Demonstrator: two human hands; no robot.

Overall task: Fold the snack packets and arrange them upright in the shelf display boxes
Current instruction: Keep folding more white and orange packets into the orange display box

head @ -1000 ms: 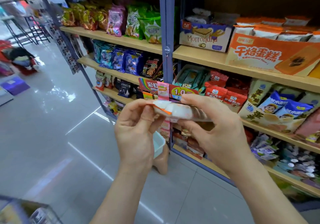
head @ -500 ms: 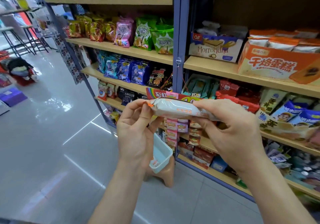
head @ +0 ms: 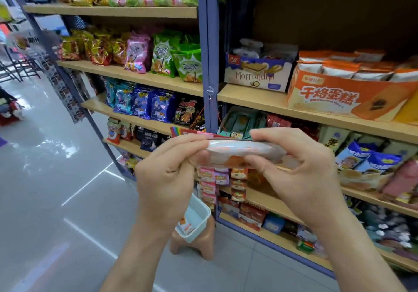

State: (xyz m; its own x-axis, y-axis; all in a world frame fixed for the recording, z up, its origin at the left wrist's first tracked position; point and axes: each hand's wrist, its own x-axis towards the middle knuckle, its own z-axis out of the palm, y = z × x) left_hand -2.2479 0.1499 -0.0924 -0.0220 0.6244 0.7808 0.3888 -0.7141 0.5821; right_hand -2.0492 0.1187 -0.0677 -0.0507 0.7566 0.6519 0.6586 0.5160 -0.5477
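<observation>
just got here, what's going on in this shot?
A person at a shop shelf holds one snack packet flat between both hands: the left hand pinches one end, the right hand grips the other. It is not in a box yet. The orange display box up on the shelf holds packets upright.

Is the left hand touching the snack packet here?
Touching. The head view shows the left hand pinching the left end of the snack packet, with no gap; the right hand grips the other end.
</observation>
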